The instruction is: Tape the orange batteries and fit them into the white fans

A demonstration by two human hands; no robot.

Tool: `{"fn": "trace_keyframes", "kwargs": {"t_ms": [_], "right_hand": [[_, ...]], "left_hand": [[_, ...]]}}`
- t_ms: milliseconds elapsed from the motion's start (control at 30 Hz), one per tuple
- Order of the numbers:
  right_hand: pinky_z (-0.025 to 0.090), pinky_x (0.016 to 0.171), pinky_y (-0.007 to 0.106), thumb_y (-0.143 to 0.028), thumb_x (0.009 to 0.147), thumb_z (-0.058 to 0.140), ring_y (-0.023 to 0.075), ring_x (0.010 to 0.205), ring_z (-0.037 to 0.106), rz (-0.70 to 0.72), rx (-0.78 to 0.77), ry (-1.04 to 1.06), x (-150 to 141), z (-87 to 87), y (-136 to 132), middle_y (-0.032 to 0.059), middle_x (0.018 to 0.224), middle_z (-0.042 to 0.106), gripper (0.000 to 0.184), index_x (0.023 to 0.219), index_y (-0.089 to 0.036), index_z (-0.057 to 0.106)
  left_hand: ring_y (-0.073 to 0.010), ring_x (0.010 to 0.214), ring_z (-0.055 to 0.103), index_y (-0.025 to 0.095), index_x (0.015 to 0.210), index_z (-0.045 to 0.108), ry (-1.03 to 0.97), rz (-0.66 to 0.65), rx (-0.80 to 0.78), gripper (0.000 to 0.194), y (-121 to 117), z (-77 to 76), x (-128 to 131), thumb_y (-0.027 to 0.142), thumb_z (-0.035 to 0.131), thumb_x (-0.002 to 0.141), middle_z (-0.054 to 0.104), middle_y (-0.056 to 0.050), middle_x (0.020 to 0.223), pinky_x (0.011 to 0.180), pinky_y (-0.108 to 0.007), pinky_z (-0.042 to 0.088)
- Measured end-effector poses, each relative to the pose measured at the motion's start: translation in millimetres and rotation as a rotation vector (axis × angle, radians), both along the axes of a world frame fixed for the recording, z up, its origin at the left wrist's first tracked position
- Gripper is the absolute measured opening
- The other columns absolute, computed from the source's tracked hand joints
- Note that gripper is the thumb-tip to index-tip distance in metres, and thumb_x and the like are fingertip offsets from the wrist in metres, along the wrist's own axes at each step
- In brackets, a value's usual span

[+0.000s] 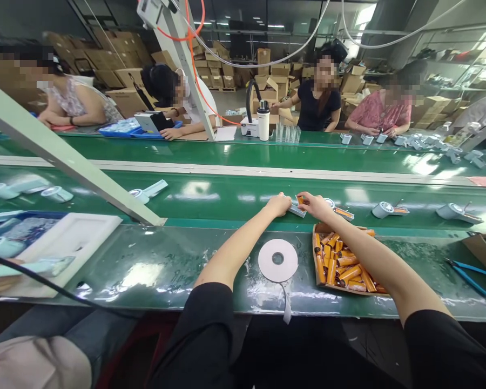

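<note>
My left hand [279, 205] is closed on a pale fan housing [297, 211] over the green conveyor belt; the fingers cover much of it. Just to its right, my right hand [314, 205] pinches an orange battery [300, 200] above the housing's open handle. Below my right forearm sits a cardboard box [322, 286] filled with orange batteries [331, 270]. A roll of white double-sided tape [267, 261] lies flat between my forearms, its loose end hanging over the table edge.
More fan housings [384, 209] lie along the belt [227, 189] on both sides. Blue-handled pliers [470, 273] rest at right. A white tray [93, 232] is at left, beside a co-worker's hand [0, 283]. A slanted metal post [73, 156] crosses the left side. Several people sit opposite.
</note>
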State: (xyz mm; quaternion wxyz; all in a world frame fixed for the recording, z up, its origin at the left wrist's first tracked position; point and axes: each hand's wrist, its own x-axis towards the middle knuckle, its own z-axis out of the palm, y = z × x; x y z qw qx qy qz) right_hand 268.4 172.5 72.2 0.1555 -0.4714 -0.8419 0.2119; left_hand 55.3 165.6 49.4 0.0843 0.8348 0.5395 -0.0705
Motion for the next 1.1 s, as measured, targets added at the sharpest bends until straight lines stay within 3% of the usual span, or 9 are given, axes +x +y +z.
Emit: {"fn": "trace_keyframes", "kwargs": {"t_ms": [200,367,467,567,667,800,900,967,1100], "right_hand": [[0.058,0.088,0.032,-0.022,0.097,0.076,0.0268,0.099,0.081,0.084,0.036,-0.197,0.8,4.2,-4.0,0.0061,0.105,0.086,0.033,0.129,-0.027,0.074],[0.054,0.087,0.032,-0.026,0.098,0.078,0.0293,0.100,0.079,0.076,0.008,-0.312,-0.8,-0.5,-4.2,0.0075,0.108,0.085,0.032,0.130,-0.027,0.074],[0.055,0.086,0.035,-0.031,0.103,0.074,0.0345,0.105,0.078,-0.010,0.012,-0.341,0.3,-3.8,-1.3,0.0163,0.117,0.083,0.041,0.142,-0.021,0.066],[0.056,0.088,0.039,-0.031,0.102,0.077,0.0378,0.105,0.078,-0.017,-0.003,-0.357,-0.9,-4.2,0.6,0.0200,0.113,0.083,0.038,0.137,-0.018,0.069],[0.060,0.094,0.043,-0.042,0.104,0.078,0.0320,0.102,0.078,0.019,-0.031,-0.340,-6.0,-4.1,-0.8,0.0157,0.110,0.081,0.034,0.127,-0.018,0.074],[0.065,0.101,0.049,-0.047,0.108,0.073,0.0270,0.115,0.074,0.068,-0.036,-0.254,-12.8,-2.4,-10.2,0.0103,0.134,0.073,0.041,0.135,-0.016,0.070],[0.064,0.104,0.049,-0.044,0.108,0.073,0.0286,0.121,0.071,0.097,-0.019,-0.186,-8.6,7.1,-18.5,0.0111,0.142,0.068,0.044,0.141,-0.015,0.068],[0.064,0.105,0.048,-0.048,0.108,0.072,0.0288,0.121,0.072,0.100,-0.006,-0.150,4.9,17.9,-24.6,0.0101,0.140,0.069,0.046,0.139,-0.014,0.069],[0.062,0.105,0.046,-0.052,0.107,0.072,0.0289,0.112,0.076,0.086,-0.012,-0.103,62.9,33.8,-52.8,0.0076,0.124,0.081,0.041,0.129,-0.018,0.079]], "left_hand": [[-0.0289,0.131,0.069,0.017,0.133,0.072,-0.018,0.049,-0.025,0.039,6.6,5.3,12.0,0.045,0.073,0.105,0.072,-0.013,0.139,0.113,-0.055,0.059],[-0.0274,0.123,0.074,0.026,0.113,0.083,-0.123,0.050,-0.077,0.021,24.6,8.0,8.1,0.036,0.079,0.095,0.082,-0.007,0.125,0.108,-0.037,0.056],[-0.0253,0.125,0.074,0.030,0.118,0.081,-0.191,0.090,-0.055,0.022,30.1,5.0,9.2,0.034,0.070,0.099,0.082,-0.004,0.129,0.104,-0.031,0.054],[-0.0259,0.123,0.074,0.028,0.127,0.074,-0.234,0.146,-0.027,0.027,29.1,3.1,13.7,0.033,0.058,0.106,0.081,-0.008,0.131,0.102,-0.032,0.054],[-0.0278,0.122,0.074,0.025,0.132,0.068,-0.257,0.198,-0.022,0.029,27.6,3.8,19.4,0.031,0.053,0.109,0.079,-0.012,0.133,0.103,-0.035,0.054],[-0.0268,0.124,0.073,0.022,0.134,0.064,-0.296,0.258,-0.030,0.030,26.2,7.4,29.4,0.027,0.045,0.112,0.079,-0.012,0.134,0.104,-0.036,0.054],[-0.0287,0.124,0.073,0.021,0.131,0.065,-0.324,0.282,-0.024,0.027,22.4,19.0,32.9,0.028,0.049,0.111,0.079,-0.014,0.131,0.107,-0.040,0.056],[-0.0322,0.137,0.066,0.019,0.133,0.065,-0.344,0.284,0.017,0.028,18.6,35.1,27.1,0.029,0.055,0.109,0.074,-0.016,0.142,0.117,-0.046,0.052],[-0.0304,0.151,0.054,0.021,0.143,0.063,-0.714,0.111,0.343,0.036,5.1,66.6,-7.2,0.038,0.056,0.113,0.065,-0.011,0.155,0.131,-0.054,0.041]]}}
